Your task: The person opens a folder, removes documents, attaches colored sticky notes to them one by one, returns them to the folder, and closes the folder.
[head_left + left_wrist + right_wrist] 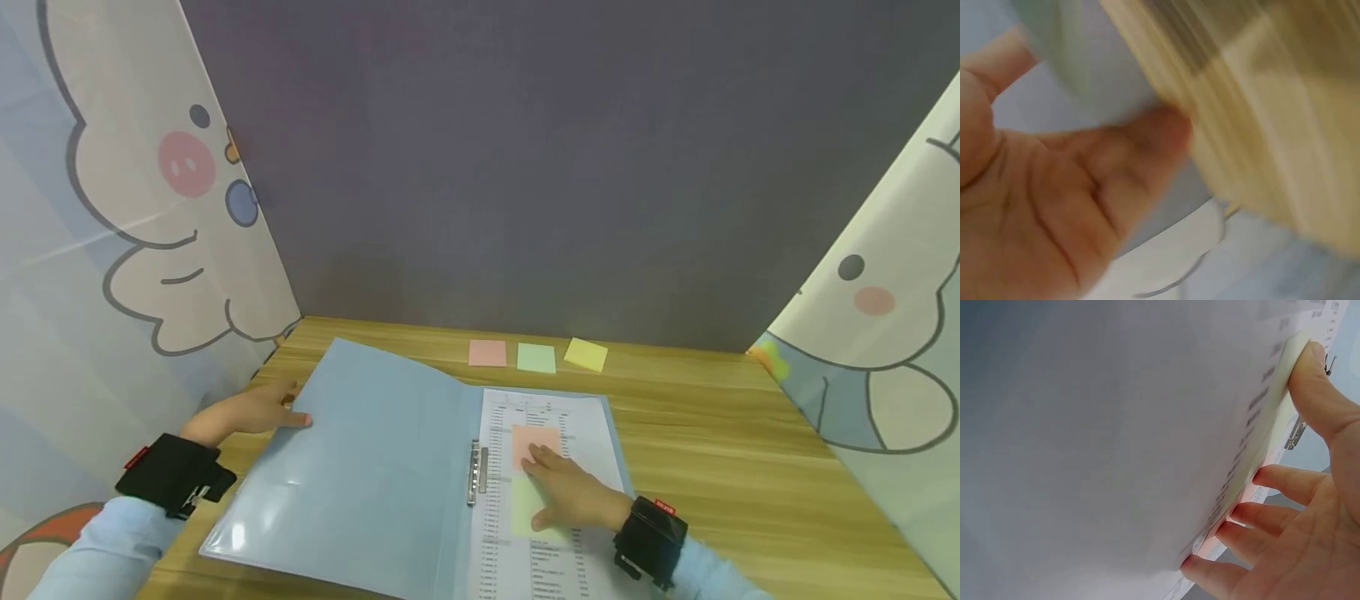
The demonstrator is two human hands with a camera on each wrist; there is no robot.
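A light-blue folder (360,475) lies spread out, its left cover tilted up a little. My left hand (251,414) holds that cover by its outer edge, thumb on the inner face and the other fingers beyond the edge. On the right side, printed sheets (502,575) sit beside a metal clip (473,475). A pink sticky note (523,437) and a pale yellow-green sticky note (523,504) are on the top sheet. My right hand (577,493) rests over both notes with fingers spread; the right wrist view shows its fingertips (1197,565) touching the page.
Along the back of the wooden table (712,450) lie a pink sticky note (487,353), a green one (536,358) and a yellow one (587,355). A dark panel (510,167) stands behind them. Cartoon-printed sheets (90,333) flank the table.
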